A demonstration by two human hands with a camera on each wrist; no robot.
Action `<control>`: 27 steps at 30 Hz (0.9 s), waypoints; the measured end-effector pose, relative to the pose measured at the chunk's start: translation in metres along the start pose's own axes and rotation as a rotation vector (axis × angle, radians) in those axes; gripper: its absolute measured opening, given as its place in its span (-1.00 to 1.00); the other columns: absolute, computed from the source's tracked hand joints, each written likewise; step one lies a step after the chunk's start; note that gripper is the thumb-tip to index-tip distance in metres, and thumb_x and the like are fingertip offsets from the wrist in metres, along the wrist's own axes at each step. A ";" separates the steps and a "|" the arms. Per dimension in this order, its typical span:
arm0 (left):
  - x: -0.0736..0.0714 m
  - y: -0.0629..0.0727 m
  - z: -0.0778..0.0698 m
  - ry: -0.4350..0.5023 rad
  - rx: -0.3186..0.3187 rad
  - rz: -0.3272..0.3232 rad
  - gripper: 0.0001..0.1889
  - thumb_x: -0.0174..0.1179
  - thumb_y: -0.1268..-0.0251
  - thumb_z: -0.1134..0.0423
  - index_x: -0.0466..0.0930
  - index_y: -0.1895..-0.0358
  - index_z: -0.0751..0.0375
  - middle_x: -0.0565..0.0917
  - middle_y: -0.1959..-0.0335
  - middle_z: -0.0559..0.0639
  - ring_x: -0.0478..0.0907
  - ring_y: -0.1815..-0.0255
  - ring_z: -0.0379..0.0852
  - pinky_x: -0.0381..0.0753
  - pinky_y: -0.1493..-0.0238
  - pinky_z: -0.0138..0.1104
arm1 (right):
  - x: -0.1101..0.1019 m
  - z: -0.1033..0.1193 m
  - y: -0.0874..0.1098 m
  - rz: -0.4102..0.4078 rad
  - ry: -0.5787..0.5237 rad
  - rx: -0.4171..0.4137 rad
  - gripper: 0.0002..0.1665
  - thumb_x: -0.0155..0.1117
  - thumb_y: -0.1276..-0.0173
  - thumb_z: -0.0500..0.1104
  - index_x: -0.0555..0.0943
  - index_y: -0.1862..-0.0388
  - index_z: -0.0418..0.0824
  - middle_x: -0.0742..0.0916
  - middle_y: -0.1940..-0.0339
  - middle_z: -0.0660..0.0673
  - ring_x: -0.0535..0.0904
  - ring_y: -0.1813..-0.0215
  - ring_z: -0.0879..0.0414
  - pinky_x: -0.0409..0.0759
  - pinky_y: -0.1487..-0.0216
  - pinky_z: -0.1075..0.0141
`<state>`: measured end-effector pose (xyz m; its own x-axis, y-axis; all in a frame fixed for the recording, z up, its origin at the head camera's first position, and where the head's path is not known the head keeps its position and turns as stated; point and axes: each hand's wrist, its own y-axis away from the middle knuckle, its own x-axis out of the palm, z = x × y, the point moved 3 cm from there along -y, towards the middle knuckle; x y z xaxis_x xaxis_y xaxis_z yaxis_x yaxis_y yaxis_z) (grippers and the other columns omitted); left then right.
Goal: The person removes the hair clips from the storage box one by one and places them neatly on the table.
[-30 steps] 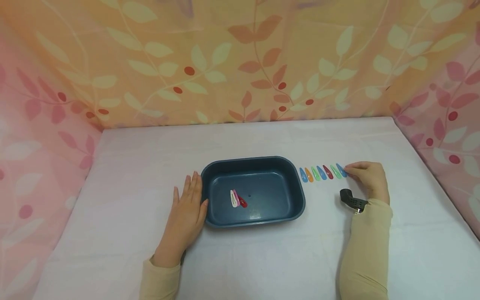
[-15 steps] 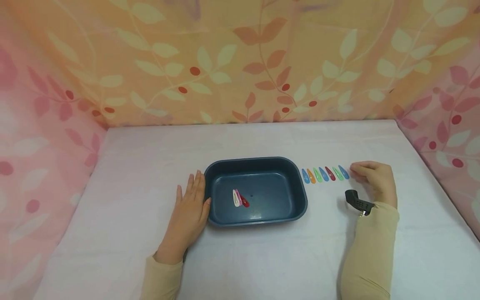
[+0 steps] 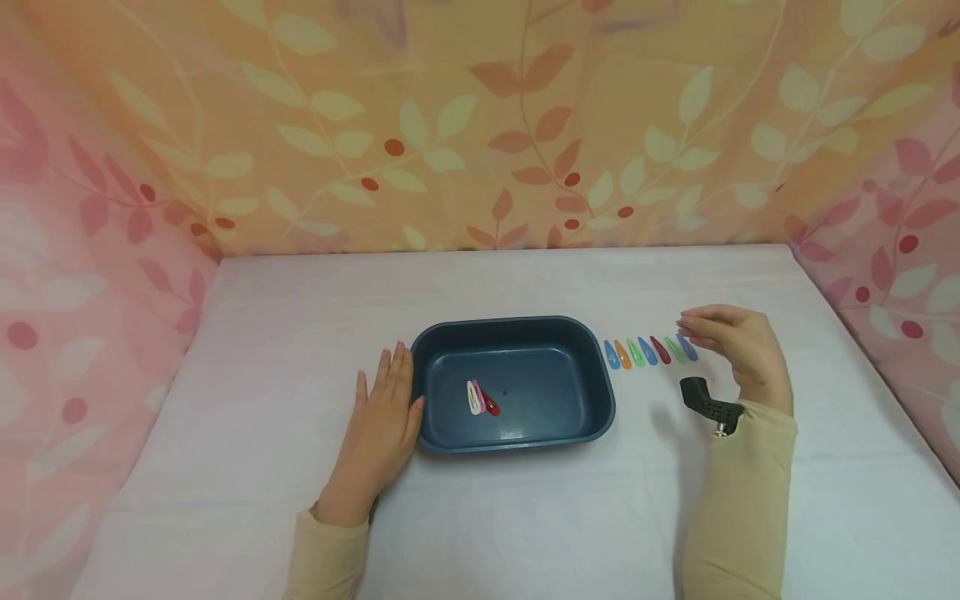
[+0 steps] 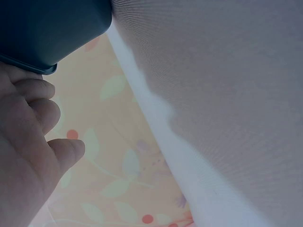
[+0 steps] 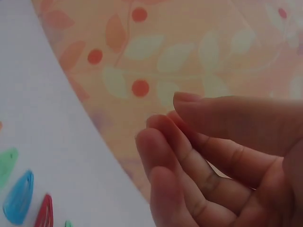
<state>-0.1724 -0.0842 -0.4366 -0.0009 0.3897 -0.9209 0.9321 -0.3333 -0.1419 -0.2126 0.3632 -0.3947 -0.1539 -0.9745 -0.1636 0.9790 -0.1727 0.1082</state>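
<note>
My left hand [image 3: 375, 437] lies with straight fingers along the left wall of a dark blue plastic basin [image 3: 547, 387]. In the left wrist view, its fingers rest right at the basin's rim [image 4: 28, 67]. Inside the basin are a white snap hair clip [image 3: 472, 398], a pink one beside it and a red hair clip [image 3: 491, 404]. My right hand [image 3: 742, 346] hovers over the right end of a row of hair clips, nearest the last blue hair clip [image 3: 687, 348]. Its fingers are loosely bent, with nothing between thumb and fingertips in the right wrist view.
The row to the right of the basin also has a blue [image 3: 612, 356], an orange [image 3: 622, 356] and a red hair clip [image 3: 661, 350], plus green ones. A white cloth [image 3: 525, 525] covers the table. Leaf-patterned fabric [image 3: 450, 125] hangs behind and at both sides.
My right hand has let go of the last blue hair clip at the row's end, drawn back rightward, then risen above it. The left hand stays at the basin. The head view has shifted slightly.
</note>
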 end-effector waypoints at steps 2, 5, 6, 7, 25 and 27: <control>0.001 0.000 0.000 0.000 0.000 -0.001 -0.32 -0.05 -0.43 0.17 -0.08 -0.46 0.41 -0.06 -0.50 0.19 -0.20 -0.51 0.09 -0.24 -0.38 0.13 | 0.007 0.006 0.001 0.016 0.049 -0.028 -0.90 0.28 -0.28 -0.28 0.73 0.36 -0.16 0.74 0.44 0.10 0.69 0.36 0.29 0.58 0.29 0.52; 0.002 -0.002 -0.001 0.002 0.005 -0.006 -0.32 -0.04 -0.42 0.17 -0.07 -0.46 0.41 -0.06 -0.50 0.18 -0.19 -0.51 0.09 -0.24 -0.38 0.13 | 0.020 0.015 0.002 0.049 0.143 -0.074 -0.89 0.27 -0.30 -0.27 0.71 0.28 -0.25 0.73 0.42 0.14 0.68 0.34 0.31 0.57 0.27 0.52; 0.002 -0.002 -0.001 0.003 0.007 -0.007 -0.32 -0.04 -0.42 0.18 -0.07 -0.46 0.41 -0.06 -0.50 0.18 -0.19 -0.51 0.09 -0.24 -0.38 0.13 | 0.026 0.018 0.002 0.065 0.165 -0.092 -0.87 0.25 -0.31 -0.27 0.70 0.25 -0.30 0.73 0.41 0.15 0.68 0.33 0.30 0.57 0.26 0.51; 0.002 -0.002 -0.002 0.003 0.009 -0.007 -0.33 -0.04 -0.42 0.17 -0.07 -0.46 0.41 -0.07 -0.50 0.19 -0.20 -0.51 0.09 -0.24 -0.38 0.13 | 0.031 0.021 0.003 0.081 0.178 -0.102 -0.85 0.25 -0.31 -0.28 0.68 0.22 -0.33 0.73 0.41 0.15 0.68 0.32 0.30 0.58 0.25 0.50; 0.003 -0.004 -0.003 -0.010 0.021 -0.022 -0.34 -0.05 -0.42 0.16 -0.03 -0.45 0.43 -0.04 -0.49 0.20 -0.17 -0.50 0.11 -0.20 -0.38 0.15 | 0.117 0.040 0.011 0.353 0.348 -0.095 -0.71 0.34 -0.24 -0.22 0.64 0.17 -0.43 0.75 0.31 -0.20 0.65 0.23 -0.10 0.59 0.15 0.24; 0.003 -0.004 -0.004 -0.006 0.014 -0.013 -0.33 -0.05 -0.43 0.16 -0.05 -0.45 0.42 -0.05 -0.50 0.19 -0.19 -0.51 0.10 -0.22 -0.38 0.14 | 0.125 0.040 0.011 0.376 0.360 -0.098 -0.73 0.35 -0.23 -0.21 0.65 0.19 -0.41 0.74 0.35 -0.18 0.62 0.24 -0.17 0.59 0.17 0.17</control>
<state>-0.1747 -0.0789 -0.4372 -0.0148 0.3886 -0.9213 0.9267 -0.3406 -0.1586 -0.2265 0.2334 -0.3744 0.2490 -0.8526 -0.4594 0.9683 0.2099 0.1353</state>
